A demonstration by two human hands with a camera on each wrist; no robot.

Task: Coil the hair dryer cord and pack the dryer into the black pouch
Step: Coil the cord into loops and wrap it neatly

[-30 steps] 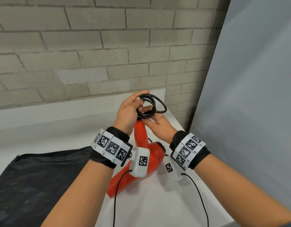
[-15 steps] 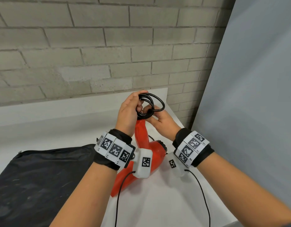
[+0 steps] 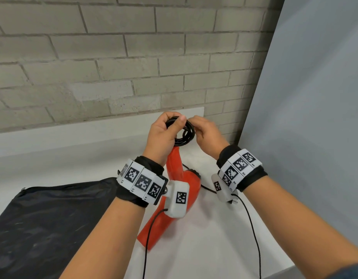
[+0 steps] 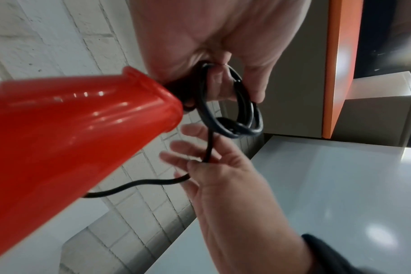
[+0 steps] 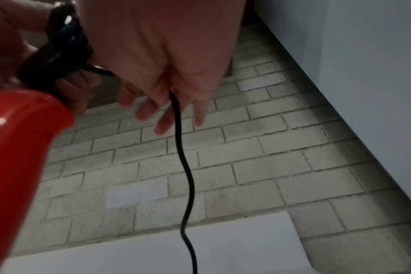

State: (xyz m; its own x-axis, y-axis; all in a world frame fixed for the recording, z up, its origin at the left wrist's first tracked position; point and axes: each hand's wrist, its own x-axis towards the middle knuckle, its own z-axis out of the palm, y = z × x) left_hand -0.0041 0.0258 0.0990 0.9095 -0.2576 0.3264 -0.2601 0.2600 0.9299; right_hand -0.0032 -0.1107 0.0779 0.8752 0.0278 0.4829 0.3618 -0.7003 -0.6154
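Note:
A red hair dryer (image 3: 191,184) stands on the white table (image 3: 73,158) with its handle (image 3: 175,164) pointing up. Its black cord is wound into a small coil (image 3: 187,133) just above the handle tip. My left hand (image 3: 174,121) grips that coil, thumb over the top. My right hand (image 3: 196,121) reaches over the coil from the right. In the left wrist view the loose cord (image 4: 208,148) runs down from the coil (image 4: 237,111) between the fingers of the right hand (image 4: 200,159). The black pouch (image 3: 43,218) lies flat at the left.
A brick wall (image 3: 133,67) rises just behind the table. A grey panel (image 3: 304,117) closes off the right side. The table's right edge (image 3: 278,256) runs close to my right forearm. More cord (image 3: 207,188) lies on the table behind the dryer.
My right hand has come up from under the coil to its top right side. The coil now sits tighter under my left thumb. Both hands have lifted slightly.

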